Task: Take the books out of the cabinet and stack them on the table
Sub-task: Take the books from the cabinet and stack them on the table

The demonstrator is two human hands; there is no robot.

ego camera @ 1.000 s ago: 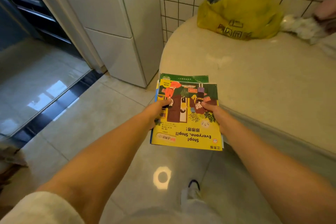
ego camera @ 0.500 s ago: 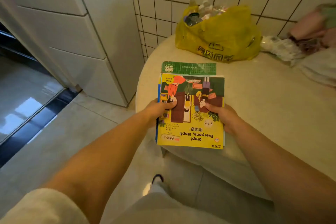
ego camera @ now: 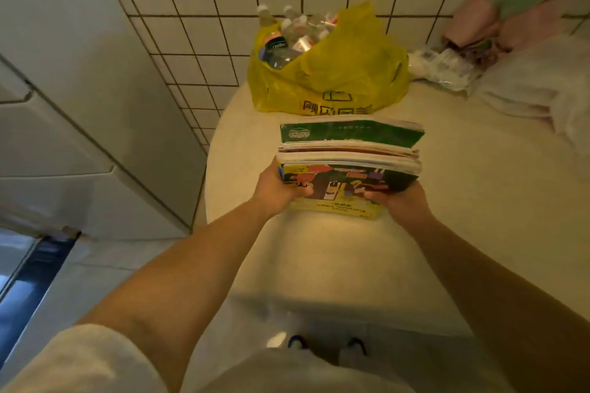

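Stack of books [ego camera: 349,169] held over the round worktop [ego camera: 479,188], near edge low, far edge tipped up, just short of the yellow bag [ego camera: 335,73]. Gripped at both near corners: left hand [ego camera: 276,190] and right hand [ego camera: 399,201], thumbs curled on top. Long axis pointing away toward the tiled wall, yellow cover upside down. Best lowered flat, then squared up before letting go, clear of the bag.

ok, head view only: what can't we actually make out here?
- Book count: the stack of books shows only page edges, too fine to count.
- Whether the stack rests on the table: its underside is hidden by the books themselves.
- Left hand and right hand: fingers hidden under the stack.
- Yellow bag: most contents hidden by its plastic.
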